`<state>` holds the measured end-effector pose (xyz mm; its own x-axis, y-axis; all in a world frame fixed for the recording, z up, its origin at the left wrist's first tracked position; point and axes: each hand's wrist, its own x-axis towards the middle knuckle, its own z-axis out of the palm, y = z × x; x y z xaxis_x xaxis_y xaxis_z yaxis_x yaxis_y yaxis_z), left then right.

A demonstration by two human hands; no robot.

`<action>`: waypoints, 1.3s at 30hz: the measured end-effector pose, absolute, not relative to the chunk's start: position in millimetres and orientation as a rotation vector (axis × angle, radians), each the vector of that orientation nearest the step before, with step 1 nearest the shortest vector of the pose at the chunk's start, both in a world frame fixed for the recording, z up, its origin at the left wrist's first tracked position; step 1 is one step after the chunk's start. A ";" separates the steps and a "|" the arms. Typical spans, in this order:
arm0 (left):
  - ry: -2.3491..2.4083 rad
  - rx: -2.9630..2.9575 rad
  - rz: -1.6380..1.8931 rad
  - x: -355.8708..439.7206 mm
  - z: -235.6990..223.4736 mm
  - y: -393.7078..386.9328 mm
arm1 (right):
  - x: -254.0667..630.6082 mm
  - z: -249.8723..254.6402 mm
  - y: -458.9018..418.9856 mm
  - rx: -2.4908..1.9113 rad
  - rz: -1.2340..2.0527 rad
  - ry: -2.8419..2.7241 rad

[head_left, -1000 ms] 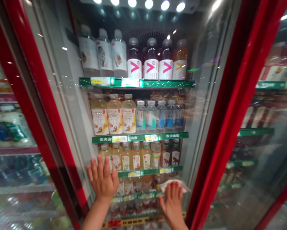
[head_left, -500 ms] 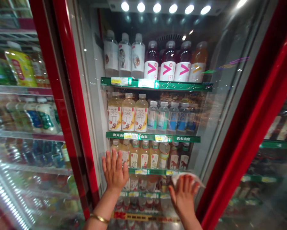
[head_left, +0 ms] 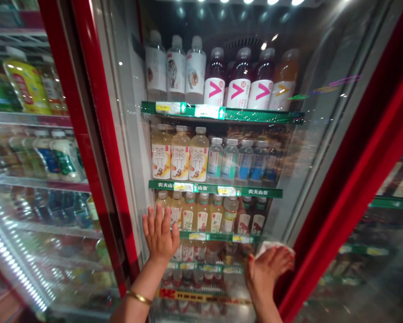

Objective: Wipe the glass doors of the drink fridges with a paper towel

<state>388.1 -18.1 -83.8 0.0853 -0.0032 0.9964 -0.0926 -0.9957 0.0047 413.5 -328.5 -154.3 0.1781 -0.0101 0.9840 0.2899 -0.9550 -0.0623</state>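
Note:
Behind a glass door (head_left: 299,148) with red frames, several drink bottles stand on shelves. My left hand (head_left: 160,237) lies against the lower left of the glass, fingers spread, holding nothing. At the lower right, my right hand (head_left: 267,269) holds a thin white tissue (head_left: 272,246) to the glass, close to the red door frame (head_left: 352,166). The fingers and back of that hand cover most of the tissue, and its edge shows above them. A gold bracelet (head_left: 139,297) circles my left wrist.
A second cooler with bottles, including a yellow bottle (head_left: 28,85), stands at the left behind another red frame (head_left: 100,148). Green shelf edges (head_left: 215,188) carry price tags. Lights reflect in the glass. More shelves (head_left: 390,202) show at the far right.
My right hand has slid right with the tissue, towards the red frame, and its fingers have turned to the right. My left hand stays in nearly the same place. The view has tilted slightly down.

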 end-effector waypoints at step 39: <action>-0.206 2.273 2.133 387.0 -5.9 -9.1 | 421.4 -22.4 -326.2 -2.331 -2.040 -0.826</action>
